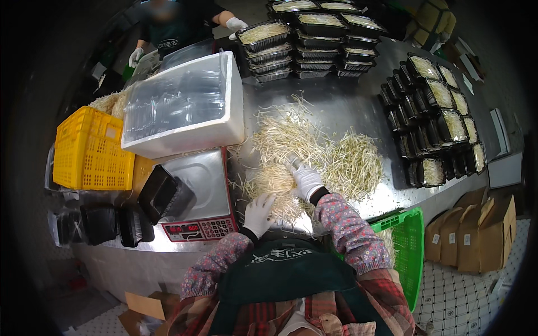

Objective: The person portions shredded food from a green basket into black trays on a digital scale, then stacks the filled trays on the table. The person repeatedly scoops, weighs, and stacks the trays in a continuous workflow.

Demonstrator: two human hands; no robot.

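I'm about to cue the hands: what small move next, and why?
Probably gather the sprouts between the left hand and right hand: both touch them where they lie loose, and the black tray at the scale shows none inside.

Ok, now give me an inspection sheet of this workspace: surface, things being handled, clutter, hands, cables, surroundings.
Surface: metal table, shiny.
Things being handled: sprouts, loose in heaps.
Clutter: black tray tilted over the left edge of the scale; foam box and yellow crate beyond.
Hands: left hand and right hand gloved, fingers on the sprouts; grip unclear.
Cables: nothing seen.
Surroundings: co-worker across the table; cardboard boxes on the floor, right.
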